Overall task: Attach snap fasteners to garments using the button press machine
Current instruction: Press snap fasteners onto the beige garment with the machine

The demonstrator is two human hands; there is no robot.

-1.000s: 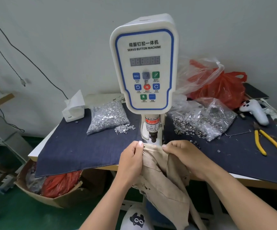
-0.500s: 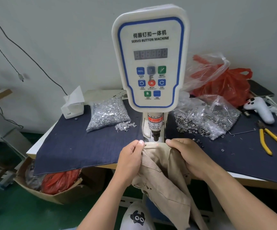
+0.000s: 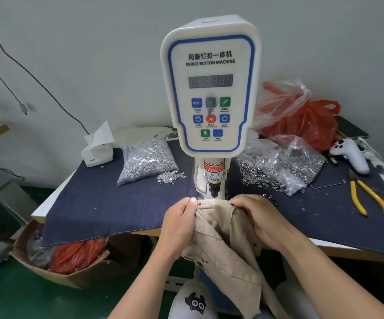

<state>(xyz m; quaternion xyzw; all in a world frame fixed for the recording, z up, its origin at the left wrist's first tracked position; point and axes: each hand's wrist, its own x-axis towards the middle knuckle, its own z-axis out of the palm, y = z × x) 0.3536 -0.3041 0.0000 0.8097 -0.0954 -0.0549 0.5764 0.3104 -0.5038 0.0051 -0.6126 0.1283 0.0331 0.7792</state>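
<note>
Button press machine (image 3: 210, 88): mid-table; its punch hangs just above the cloth.
Beige garment (image 3: 218, 229): at the table's front edge, hem under the punch, position unchanged.
Left hand (image 3: 180, 223), right hand (image 3: 258, 217): each pinches the hem; fingertips near the punch risk crushing, or slack cloth misplaces the snap.

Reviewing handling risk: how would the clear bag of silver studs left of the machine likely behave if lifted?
The clear bag of silver studs looks densely packed, so probably heavy for its size. Its thin plastic would likely sag and shift. Loose studs lie beside it, so it may spill.
</note>
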